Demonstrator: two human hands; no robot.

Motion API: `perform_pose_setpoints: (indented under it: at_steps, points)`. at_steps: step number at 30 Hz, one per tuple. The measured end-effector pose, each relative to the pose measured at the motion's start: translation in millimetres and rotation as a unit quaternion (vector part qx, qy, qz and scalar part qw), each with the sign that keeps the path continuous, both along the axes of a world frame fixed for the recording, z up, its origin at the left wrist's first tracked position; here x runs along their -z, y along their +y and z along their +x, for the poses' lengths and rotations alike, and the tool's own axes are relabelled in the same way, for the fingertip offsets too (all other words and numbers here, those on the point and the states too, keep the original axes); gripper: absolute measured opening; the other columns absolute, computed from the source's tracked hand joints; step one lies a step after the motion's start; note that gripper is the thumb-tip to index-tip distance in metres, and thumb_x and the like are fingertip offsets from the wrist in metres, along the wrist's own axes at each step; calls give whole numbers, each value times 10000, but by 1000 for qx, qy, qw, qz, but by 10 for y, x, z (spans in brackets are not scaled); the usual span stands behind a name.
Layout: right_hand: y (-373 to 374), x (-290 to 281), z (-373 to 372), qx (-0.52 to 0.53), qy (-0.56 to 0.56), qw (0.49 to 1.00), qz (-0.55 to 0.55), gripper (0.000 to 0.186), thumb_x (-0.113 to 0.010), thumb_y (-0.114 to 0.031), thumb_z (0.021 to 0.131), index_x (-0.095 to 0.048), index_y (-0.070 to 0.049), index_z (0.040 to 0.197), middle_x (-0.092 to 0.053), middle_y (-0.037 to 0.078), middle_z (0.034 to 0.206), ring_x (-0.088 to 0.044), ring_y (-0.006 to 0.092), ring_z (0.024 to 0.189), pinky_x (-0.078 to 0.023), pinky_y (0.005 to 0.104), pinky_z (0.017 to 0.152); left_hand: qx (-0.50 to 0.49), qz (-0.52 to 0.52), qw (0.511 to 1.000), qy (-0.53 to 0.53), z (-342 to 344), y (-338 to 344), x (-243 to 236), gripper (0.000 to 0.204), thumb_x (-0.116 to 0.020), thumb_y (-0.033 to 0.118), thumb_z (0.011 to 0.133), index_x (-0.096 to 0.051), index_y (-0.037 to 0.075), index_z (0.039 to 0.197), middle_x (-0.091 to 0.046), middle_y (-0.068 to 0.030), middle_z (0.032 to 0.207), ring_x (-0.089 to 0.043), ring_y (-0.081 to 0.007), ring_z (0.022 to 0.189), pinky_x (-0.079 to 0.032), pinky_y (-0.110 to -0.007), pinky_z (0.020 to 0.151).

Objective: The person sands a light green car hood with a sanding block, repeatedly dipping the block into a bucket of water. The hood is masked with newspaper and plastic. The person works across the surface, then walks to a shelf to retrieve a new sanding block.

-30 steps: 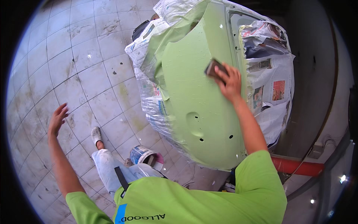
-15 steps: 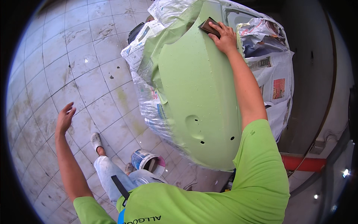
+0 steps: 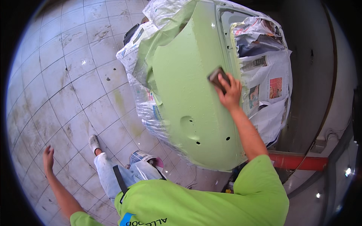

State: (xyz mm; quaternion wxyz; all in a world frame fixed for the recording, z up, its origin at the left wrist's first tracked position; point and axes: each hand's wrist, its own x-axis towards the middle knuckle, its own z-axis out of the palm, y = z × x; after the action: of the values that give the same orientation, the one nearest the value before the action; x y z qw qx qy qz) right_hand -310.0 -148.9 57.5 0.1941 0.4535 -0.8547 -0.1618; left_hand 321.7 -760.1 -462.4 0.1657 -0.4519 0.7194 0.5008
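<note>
right hand (image 3: 231, 94): grasping brown oblong block (image 3: 217, 77), material unclear, on right half of curved pale-green panel (image 3: 183, 81), seemingly metal | block looks light, stiff to me; best held by long edges | left hand (image 3: 48, 159): loose, empty, near left

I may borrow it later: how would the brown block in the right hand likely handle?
The brown block is probably stiff, as its edges look straight. The right hand alone holds it, so it is likely fairly light. Its flat, boxy shape suggests it would slide rather than roll.
</note>
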Motion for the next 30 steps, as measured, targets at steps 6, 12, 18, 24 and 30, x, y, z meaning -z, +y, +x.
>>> perform_pose_setpoints:
  at_steps: [6,12,18,24,30]
  points:
    - [-1346,149,-1137,35,82,995,-44,546,-774,-459,896,-645,-423,1425,-629,61,1408,-585,332,1166,-461,496,990,93,124,966,208,-3113,993,-1231,546,-640,400,1052,-592,78,1490,-681,-155,1402,-648,-281,1282,-488,-411,1066]
    - [1091,21,872,3,-18,1000,-24,564,-785,-350,878,-654,-328,1426,-584,132,1484,-547,363,1263,-393,493,1070,-104,-21,987,119,219,-64,-57,541,-617,328,1067,-569,16,1506,-603,-160,1513,-549,-272,1416,-420,-371,1163]
    - [526,-71,331,-23,-46,998,32,629,-792,-296,863,-619,-309,1467,-564,136,1508,-549,369,1253,-393,501,1041,-80,70,992,-62,1207,-63,-165,538,-710,274,1003,-608,-1,1454,-712,-183,1289,-670,-252,1189,-522,-390,1018]
    - [-1641,82,-1359,70,47,996,4,557,-751,-434,911,-621,-410,1452,-574,52,1484,-532,302,1290,-382,470,1081,24,66,981,183,-2435,831,-1039,509,-692,278,1026,-604,33,1463,-690,-215,1363,-704,-276,1180,-545,-382,998]
    - [-110,127,262,-23,-26,999,7,638,-776,-292,851,-625,-364,1466,-561,98,1512,-536,339,1324,-374,495,1107,-82,61,981,165,-1114,115,-636,536,-635,373,1065,-592,37,1481,-683,-139,1397,-664,-264,1227,-506,-402,1060]
